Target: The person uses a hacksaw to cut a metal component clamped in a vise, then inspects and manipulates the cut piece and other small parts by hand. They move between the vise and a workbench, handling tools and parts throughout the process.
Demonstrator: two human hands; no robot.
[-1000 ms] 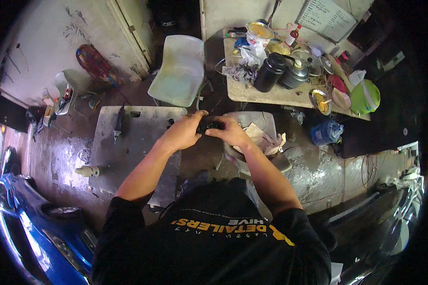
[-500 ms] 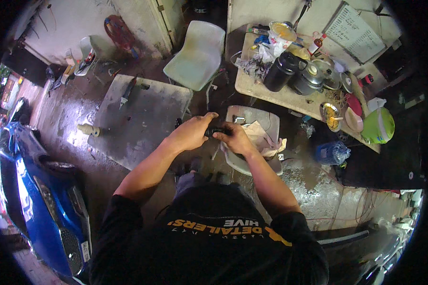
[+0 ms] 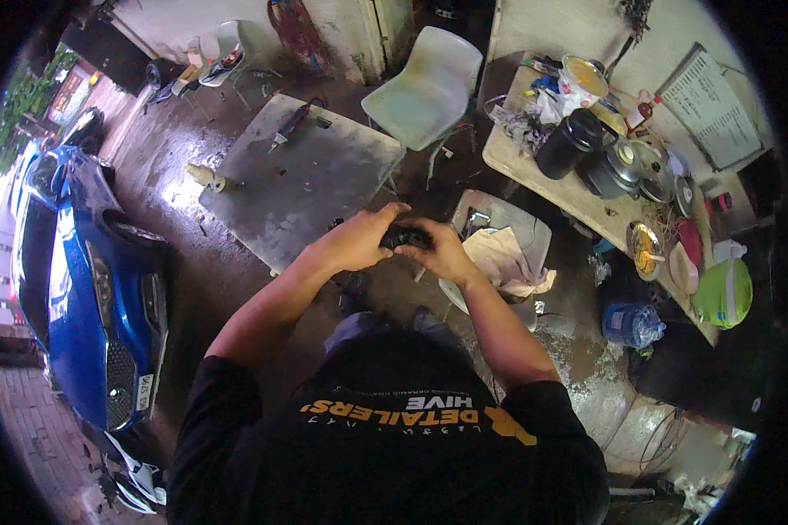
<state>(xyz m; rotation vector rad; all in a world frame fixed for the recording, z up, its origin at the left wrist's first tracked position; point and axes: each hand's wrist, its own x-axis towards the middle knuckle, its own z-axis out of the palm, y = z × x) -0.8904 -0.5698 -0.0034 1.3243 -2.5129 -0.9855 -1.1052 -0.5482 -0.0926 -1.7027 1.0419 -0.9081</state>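
Note:
Between my hands, in front of my chest, is a small dark object [image 3: 406, 235], black and rounded; its kind cannot be made out. My left hand [image 3: 362, 241] closes on its left side, with the index finger stretched along the top. From the other side my right hand [image 3: 438, 249] grips it, thumb and fingers curled round. Much of it is hidden by my fingers. Just right of my hands stands a pale chair [image 3: 531, 234] bearing crumpled brown paper [image 3: 497, 259] and a small metallic item [image 3: 475, 220].
A low grey table [image 3: 271, 201] at the left bears a dark tool [image 3: 291, 124] and a pale bottle [image 3: 205, 177]. Beyond are an empty chair [image 3: 429, 87] and a cluttered table [image 3: 521, 157] with pots. A blue car [image 3: 83, 289] stands far left; a bagged blue container [image 3: 630, 325] is at right.
My view has turned left, so the room has shifted rightward and more of the car shows. Both hands stay on the dark object, the right hand now wrapped further over it.

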